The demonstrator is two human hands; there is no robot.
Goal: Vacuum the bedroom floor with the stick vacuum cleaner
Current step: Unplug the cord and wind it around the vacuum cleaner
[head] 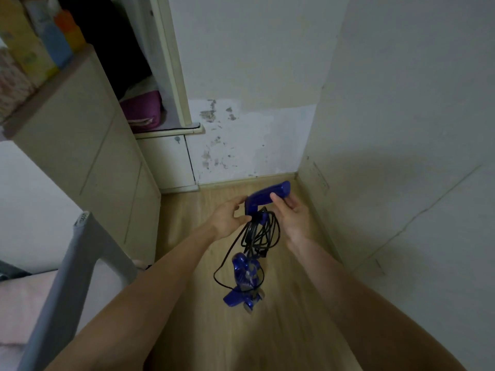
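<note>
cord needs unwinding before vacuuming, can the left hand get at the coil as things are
Probably yes: the left hand already sits right at the coiled cord below the handle, nothing between them, while the right hand steadies the handle.

Vacuum: a blue stick vacuum cleaner (247, 279) is standing upright on the wooden floor (294, 330), its blue handle (267, 195) pointing towards the corner of the room.
Cord: a black cord (261, 231) is hanging in loose loops just below the handle, one loop falling beside the body.
Left hand (227, 218): it is pinching the cord at the hook under the handle.
Right hand (290, 214): its fingers are curling around the handle.
Surroundings: a cream cabinet (88, 145) is standing on the left; a purple cloth (142, 109) is lying in the open wardrobe; the wall (241, 135) is showing dark stains.
</note>
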